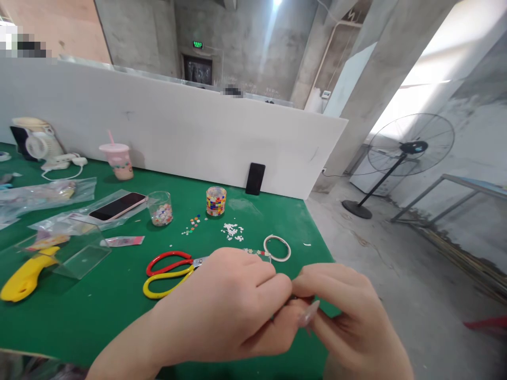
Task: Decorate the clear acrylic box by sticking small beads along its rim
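Green tabletop [95,316], scissors [197,262] partly behind left hand [240,301], white ring [281,259] beyond

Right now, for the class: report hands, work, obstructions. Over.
Left hand and right hand together, anything held between them hidden. Row of small pieces just beyond left hand. Scissors partly hidden behind left hand.

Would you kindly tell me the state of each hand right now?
Left hand: closed; anything it may hold is hidden.
Right hand: closed in a pinch; what it holds cannot be told.
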A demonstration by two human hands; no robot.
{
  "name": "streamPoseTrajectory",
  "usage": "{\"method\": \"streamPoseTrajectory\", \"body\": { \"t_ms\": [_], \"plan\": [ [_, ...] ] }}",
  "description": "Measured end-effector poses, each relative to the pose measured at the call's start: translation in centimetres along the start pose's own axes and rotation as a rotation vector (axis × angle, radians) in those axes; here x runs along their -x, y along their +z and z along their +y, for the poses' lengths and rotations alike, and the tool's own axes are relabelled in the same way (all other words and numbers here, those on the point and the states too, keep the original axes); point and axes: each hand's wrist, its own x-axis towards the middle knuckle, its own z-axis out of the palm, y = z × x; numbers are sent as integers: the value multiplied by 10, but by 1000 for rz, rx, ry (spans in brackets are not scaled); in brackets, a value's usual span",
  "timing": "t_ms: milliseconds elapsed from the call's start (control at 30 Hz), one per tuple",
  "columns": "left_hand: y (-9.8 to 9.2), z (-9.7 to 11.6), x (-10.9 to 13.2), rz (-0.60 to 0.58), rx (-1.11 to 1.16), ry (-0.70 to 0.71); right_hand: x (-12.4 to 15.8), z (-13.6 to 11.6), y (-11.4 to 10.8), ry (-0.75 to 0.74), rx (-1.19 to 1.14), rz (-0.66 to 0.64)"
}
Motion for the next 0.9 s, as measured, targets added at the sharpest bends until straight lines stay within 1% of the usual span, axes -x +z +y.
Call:
{"method": "streamPoseTrajectory", "body": {
  "t_ms": [100,133,233,300,367,433,533,600,667,700,767,833,900],
  "plan": [
    [2,2,3,-5,75,9,1,-1,-6,0,-2,-81],
    [2,3,4,-10,122,-5,3,-1,-6,3,-9,-83],
    [3,6,5,-86,294,-57,12,-3,-4,42,-45,-34],
    [3,6,4,-116,363,-64,14,-2,-3,85,-57,2],
    [5,5,3,-88,354,-64,11,2,-3,89,-76,-6],
    [8,4,2,-62,334,-69,4,6,-6,55,-104,-18],
    [12,3,2,-81,305,-54,-2,13,-10,5,-128,-9],
    [13,4,3,-70,281,-28,-2,16,-8,-3,-149,-1],
    [11,6,3,-43,281,-42,2,14,-2,41,-203,48],
    [9,7,3,-44,306,-67,4,13,3,90,-242,106],
    [5,9,2,-89,364,-122,7,8,10,201,-317,218],
    [1,11,1,-112,346,-138,8,5,14,276,-375,238],
    [0,13,0,-63,272,-104,8,4,14,316,-424,229]
  ]
}}
